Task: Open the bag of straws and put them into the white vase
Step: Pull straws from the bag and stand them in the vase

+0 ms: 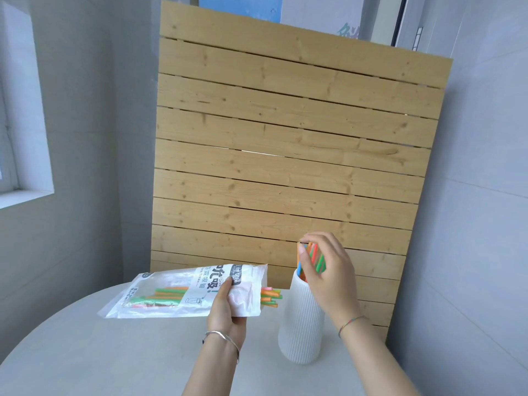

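My left hand [225,307] grips the white plastic bag of straws [177,292] near its open right end and holds it level above the table. Orange, green and pink straw ends [271,297] poke out of the bag's mouth. The ribbed white vase [300,318] stands upright on the table to the right of the bag. My right hand [328,275] is closed around a bunch of coloured straws [313,257] whose lower ends are inside the vase's mouth. The hand hides most of that bunch.
The round grey table [114,352] carries the vase. A tall wooden slat panel [285,152] leans against the wall right behind it. A window recess [23,110] is on the left wall, and grey walls close in on both sides.
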